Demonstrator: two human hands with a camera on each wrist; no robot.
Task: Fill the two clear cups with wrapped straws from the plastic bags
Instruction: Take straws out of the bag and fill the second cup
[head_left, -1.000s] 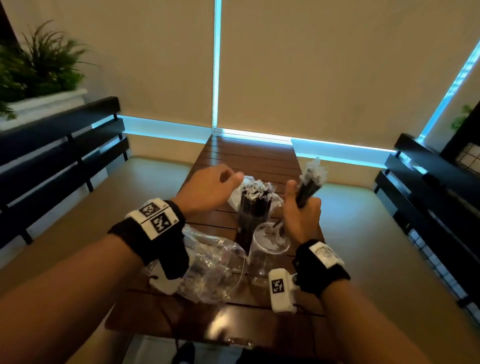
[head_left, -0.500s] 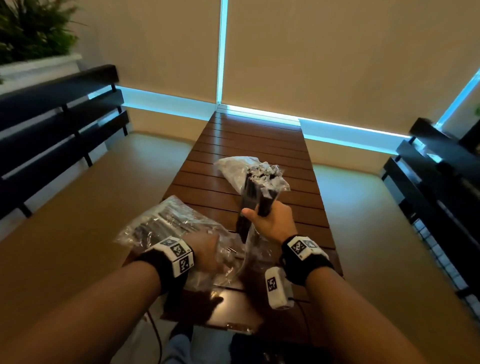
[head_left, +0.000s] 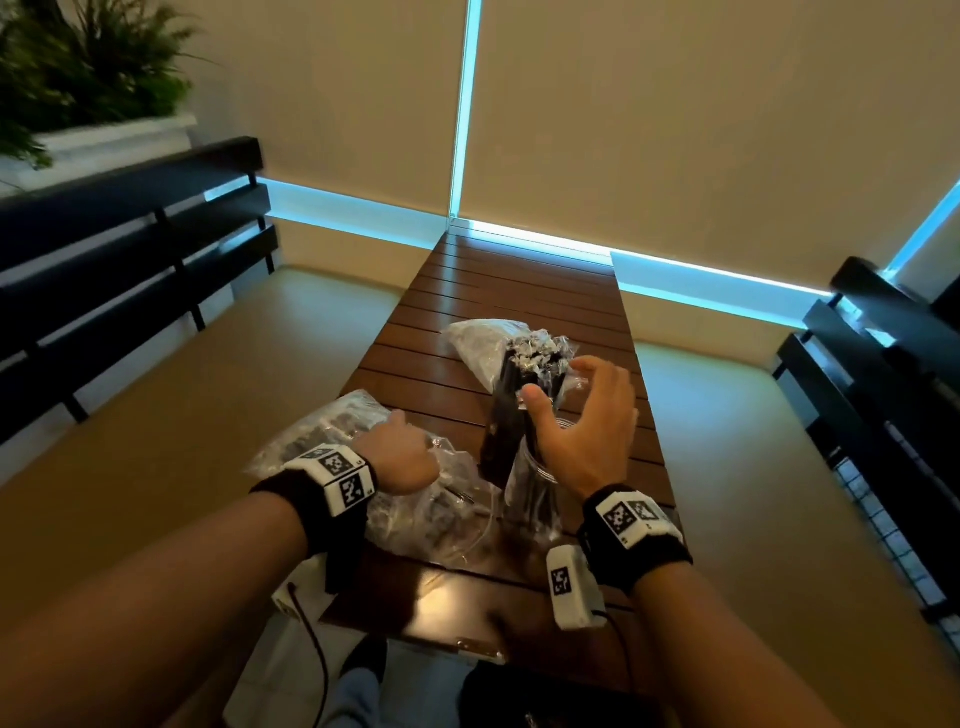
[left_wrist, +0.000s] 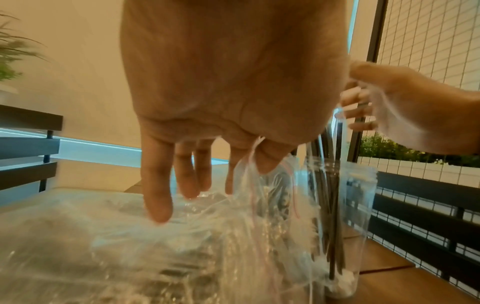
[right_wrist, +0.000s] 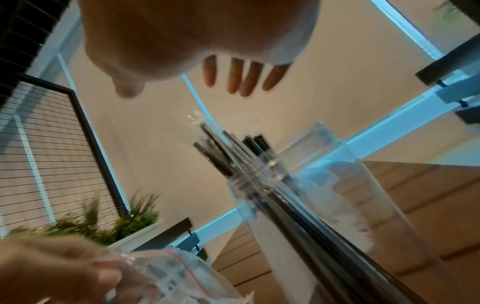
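Note:
Two clear cups stand near the table's front. The far cup (head_left: 511, 410) is packed with black wrapped straws (head_left: 537, 356). The near cup (head_left: 535, 493) (left_wrist: 348, 216) holds a thinner bunch of straws (right_wrist: 228, 148). My right hand (head_left: 561, 389) (right_wrist: 182, 88) hovers open just above these straws, fingers spread, touching nothing. My left hand (head_left: 410, 452) (left_wrist: 249, 164) pinches the zip edge of a clear plastic bag (head_left: 332, 431) (left_wrist: 155, 246) lying left of the cups, with straws inside.
A second plastic bag (head_left: 472, 338) lies behind the far cup. The brown slatted table (head_left: 519, 280) runs away from me. Black benches (head_left: 130, 249) stand on both sides, and a planter (head_left: 93, 78) at the far left.
My right hand has let go of the straw bundle, which now stands in the near cup, and has opened above it. My left hand moved from the far cup down to the bag.

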